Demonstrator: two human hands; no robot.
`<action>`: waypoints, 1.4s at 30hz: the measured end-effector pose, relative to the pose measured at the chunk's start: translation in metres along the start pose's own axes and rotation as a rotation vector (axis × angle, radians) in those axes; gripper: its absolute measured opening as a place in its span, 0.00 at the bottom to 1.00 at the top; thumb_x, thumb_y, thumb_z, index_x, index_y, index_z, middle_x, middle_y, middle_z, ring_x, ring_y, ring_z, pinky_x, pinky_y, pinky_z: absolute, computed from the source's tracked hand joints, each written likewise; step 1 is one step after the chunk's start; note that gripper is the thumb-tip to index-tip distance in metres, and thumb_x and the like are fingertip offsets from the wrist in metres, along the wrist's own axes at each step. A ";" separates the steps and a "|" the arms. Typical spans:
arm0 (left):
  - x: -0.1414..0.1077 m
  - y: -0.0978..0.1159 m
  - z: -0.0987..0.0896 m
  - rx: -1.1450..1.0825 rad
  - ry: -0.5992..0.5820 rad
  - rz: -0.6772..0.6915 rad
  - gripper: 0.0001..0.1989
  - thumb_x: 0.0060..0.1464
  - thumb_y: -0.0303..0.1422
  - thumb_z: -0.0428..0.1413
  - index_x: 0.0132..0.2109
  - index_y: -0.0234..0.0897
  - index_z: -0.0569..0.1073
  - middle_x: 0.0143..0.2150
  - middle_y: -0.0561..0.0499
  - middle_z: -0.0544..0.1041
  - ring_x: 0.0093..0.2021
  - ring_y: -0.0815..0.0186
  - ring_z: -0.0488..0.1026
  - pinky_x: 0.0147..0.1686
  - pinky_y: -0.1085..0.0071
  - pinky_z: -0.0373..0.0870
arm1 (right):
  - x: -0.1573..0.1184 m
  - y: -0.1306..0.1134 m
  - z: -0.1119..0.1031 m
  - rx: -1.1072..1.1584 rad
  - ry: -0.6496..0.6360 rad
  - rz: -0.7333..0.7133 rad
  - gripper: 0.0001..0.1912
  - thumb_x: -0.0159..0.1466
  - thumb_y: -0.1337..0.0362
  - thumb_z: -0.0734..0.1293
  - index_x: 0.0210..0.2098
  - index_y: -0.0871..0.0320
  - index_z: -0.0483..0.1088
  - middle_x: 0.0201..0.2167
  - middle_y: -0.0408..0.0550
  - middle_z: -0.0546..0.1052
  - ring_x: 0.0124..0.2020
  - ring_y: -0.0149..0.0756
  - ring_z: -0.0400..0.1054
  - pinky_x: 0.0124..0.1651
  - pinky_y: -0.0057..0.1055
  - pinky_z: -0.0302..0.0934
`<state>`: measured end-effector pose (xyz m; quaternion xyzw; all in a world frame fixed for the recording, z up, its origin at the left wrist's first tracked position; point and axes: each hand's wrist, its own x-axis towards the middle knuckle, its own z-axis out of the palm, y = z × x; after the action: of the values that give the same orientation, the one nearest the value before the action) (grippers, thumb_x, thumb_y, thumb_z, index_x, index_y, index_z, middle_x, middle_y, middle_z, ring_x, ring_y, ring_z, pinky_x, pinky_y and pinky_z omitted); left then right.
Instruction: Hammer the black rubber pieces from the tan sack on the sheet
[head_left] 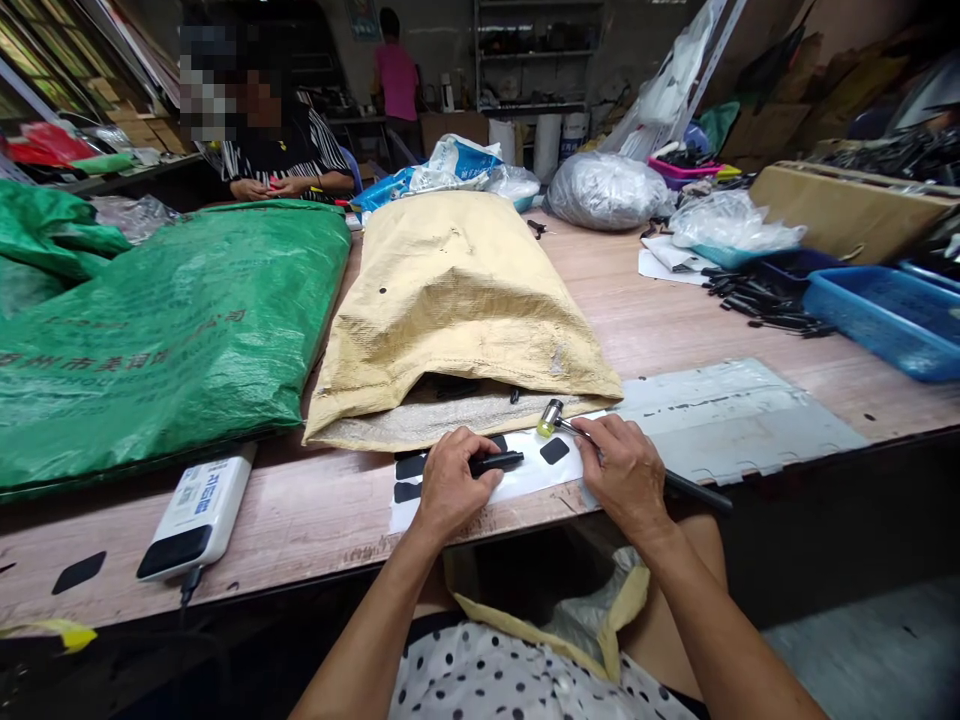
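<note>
My left hand [454,480] is closed around a small black part [496,461] that points right over a white sheet [525,474]. In my right hand [621,470] is a small hammer [551,416] with a yellowish tip and a metal head, its black handle sticking out to the right past my palm. One black rounded patch [555,451] lies on the sheet between my hands; more black patches [408,479] show left of my left hand. Just beyond lies a tan woven sack [465,300], its mouth open toward me with dark pieces inside.
On the left lie a green sack [172,320] and a white power bank [202,510] with a cable. A grey sheet [727,415], black pieces [772,300] and a blue tray [892,320] are on the right. A person [289,150] sits across; another stands farther back.
</note>
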<state>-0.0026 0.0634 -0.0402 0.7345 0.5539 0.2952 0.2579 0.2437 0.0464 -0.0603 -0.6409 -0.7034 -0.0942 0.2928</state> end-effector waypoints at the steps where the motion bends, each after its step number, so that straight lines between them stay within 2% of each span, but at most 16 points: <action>1: 0.000 0.000 0.000 0.004 0.000 0.001 0.11 0.45 0.25 0.63 0.38 0.41 0.77 0.37 0.53 0.75 0.40 0.61 0.70 0.43 0.64 0.65 | 0.000 0.000 0.000 -0.001 0.000 0.002 0.11 0.67 0.64 0.64 0.48 0.52 0.76 0.38 0.46 0.76 0.41 0.39 0.65 0.43 0.34 0.55; 10: 0.001 0.003 -0.003 0.012 -0.008 0.011 0.09 0.47 0.26 0.63 0.38 0.41 0.77 0.37 0.52 0.75 0.41 0.60 0.70 0.44 0.63 0.66 | 0.000 0.000 0.000 -0.008 -0.005 -0.007 0.11 0.67 0.64 0.64 0.47 0.53 0.75 0.37 0.48 0.75 0.40 0.40 0.63 0.43 0.36 0.53; 13: -0.011 0.015 -0.009 -0.037 -0.029 0.044 0.07 0.51 0.29 0.62 0.39 0.41 0.77 0.39 0.50 0.77 0.43 0.59 0.71 0.45 0.63 0.66 | 0.001 -0.001 -0.001 -0.012 -0.012 0.002 0.11 0.67 0.65 0.64 0.47 0.53 0.75 0.37 0.48 0.75 0.40 0.40 0.63 0.43 0.36 0.53; 15: -0.027 0.030 -0.013 -0.122 -0.130 0.074 0.06 0.57 0.32 0.59 0.43 0.42 0.77 0.41 0.50 0.78 0.43 0.59 0.73 0.45 0.64 0.67 | 0.001 -0.002 -0.002 -0.016 -0.024 0.010 0.11 0.68 0.64 0.64 0.48 0.53 0.75 0.38 0.47 0.75 0.41 0.40 0.63 0.43 0.36 0.53; 17: -0.047 0.047 -0.013 -0.202 -0.327 0.099 0.07 0.61 0.35 0.57 0.45 0.43 0.77 0.41 0.50 0.80 0.42 0.61 0.74 0.43 0.67 0.68 | 0.001 -0.002 -0.002 -0.021 -0.030 0.010 0.12 0.68 0.64 0.64 0.48 0.52 0.75 0.38 0.47 0.75 0.41 0.40 0.63 0.43 0.36 0.53; 19: -0.066 0.056 -0.004 -0.214 -0.519 0.104 0.08 0.61 0.36 0.57 0.45 0.45 0.78 0.41 0.52 0.81 0.41 0.61 0.75 0.41 0.68 0.68 | 0.000 -0.002 -0.001 -0.023 -0.026 0.008 0.12 0.68 0.64 0.64 0.48 0.53 0.75 0.38 0.47 0.75 0.41 0.40 0.63 0.43 0.36 0.53; 21: -0.080 0.052 0.013 -0.152 -0.615 0.066 0.08 0.58 0.36 0.59 0.45 0.46 0.78 0.41 0.53 0.82 0.41 0.60 0.76 0.41 0.68 0.68 | 0.000 -0.001 0.000 -0.022 -0.018 0.006 0.11 0.68 0.64 0.64 0.47 0.53 0.75 0.38 0.47 0.75 0.41 0.40 0.63 0.43 0.36 0.53; 23: -0.088 0.036 0.036 -0.061 -0.645 -0.039 0.10 0.57 0.37 0.59 0.46 0.47 0.78 0.43 0.51 0.82 0.44 0.57 0.77 0.44 0.66 0.69 | 0.000 0.000 0.000 -0.019 -0.016 0.005 0.12 0.68 0.64 0.64 0.48 0.53 0.75 0.38 0.47 0.75 0.41 0.40 0.63 0.43 0.36 0.53; 26: -0.095 0.003 0.068 0.090 -0.688 -0.276 0.15 0.59 0.39 0.54 0.51 0.45 0.77 0.49 0.45 0.82 0.51 0.51 0.77 0.48 0.60 0.71 | 0.001 -0.001 0.000 -0.011 -0.011 0.001 0.12 0.68 0.64 0.63 0.48 0.53 0.75 0.38 0.48 0.75 0.41 0.40 0.64 0.43 0.35 0.53; 28: -0.098 -0.012 0.079 0.160 -0.714 -0.361 0.17 0.61 0.40 0.52 0.54 0.45 0.76 0.51 0.44 0.81 0.54 0.51 0.77 0.50 0.59 0.71 | 0.001 -0.001 -0.001 -0.008 -0.007 0.001 0.12 0.68 0.64 0.63 0.48 0.53 0.75 0.37 0.48 0.75 0.41 0.40 0.64 0.43 0.35 0.53; 29: -0.099 -0.016 0.081 0.173 -0.721 -0.359 0.18 0.61 0.39 0.51 0.55 0.45 0.76 0.52 0.44 0.81 0.54 0.51 0.77 0.50 0.59 0.71 | 0.001 -0.002 -0.001 -0.009 -0.007 0.001 0.12 0.68 0.65 0.63 0.48 0.53 0.75 0.37 0.48 0.75 0.41 0.40 0.64 0.43 0.35 0.53; 32: -0.100 -0.005 0.068 0.139 -0.716 -0.228 0.19 0.59 0.37 0.54 0.56 0.45 0.76 0.52 0.45 0.80 0.54 0.52 0.76 0.51 0.60 0.70 | 0.001 -0.002 -0.002 -0.014 -0.011 0.004 0.12 0.68 0.65 0.63 0.47 0.53 0.75 0.37 0.48 0.75 0.40 0.40 0.63 0.42 0.35 0.53; 36: -0.079 0.035 0.020 -0.058 -0.756 0.000 0.14 0.57 0.39 0.58 0.50 0.47 0.79 0.40 0.51 0.82 0.40 0.59 0.78 0.39 0.68 0.70 | 0.000 -0.002 -0.001 -0.012 -0.011 -0.001 0.12 0.67 0.65 0.63 0.48 0.53 0.75 0.37 0.48 0.75 0.40 0.40 0.63 0.42 0.36 0.52; 38: -0.056 0.047 -0.005 -0.180 -0.698 0.052 0.12 0.61 0.40 0.56 0.48 0.46 0.79 0.36 0.54 0.81 0.34 0.64 0.76 0.33 0.72 0.68 | 0.000 -0.002 -0.001 -0.011 -0.008 0.001 0.12 0.67 0.65 0.63 0.48 0.53 0.75 0.37 0.48 0.75 0.40 0.40 0.63 0.42 0.36 0.52; 39: -0.042 0.047 -0.014 -0.183 -0.601 0.065 0.11 0.63 0.40 0.55 0.46 0.45 0.79 0.37 0.54 0.81 0.34 0.64 0.75 0.33 0.72 0.68 | 0.000 -0.002 -0.001 -0.011 -0.008 0.004 0.12 0.67 0.65 0.63 0.48 0.53 0.75 0.37 0.48 0.75 0.40 0.40 0.63 0.42 0.36 0.52; 42: 0.006 0.028 -0.031 0.016 -0.128 0.054 0.10 0.63 0.37 0.55 0.47 0.44 0.79 0.42 0.50 0.80 0.42 0.60 0.75 0.43 0.66 0.69 | 0.001 -0.002 -0.001 -0.008 -0.009 0.012 0.12 0.67 0.65 0.63 0.47 0.53 0.75 0.37 0.47 0.75 0.40 0.40 0.63 0.42 0.36 0.52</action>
<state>-0.0047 0.0637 0.0021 0.7686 0.5188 0.2498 0.2788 0.2425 0.0462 -0.0588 -0.6465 -0.7006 -0.0922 0.2876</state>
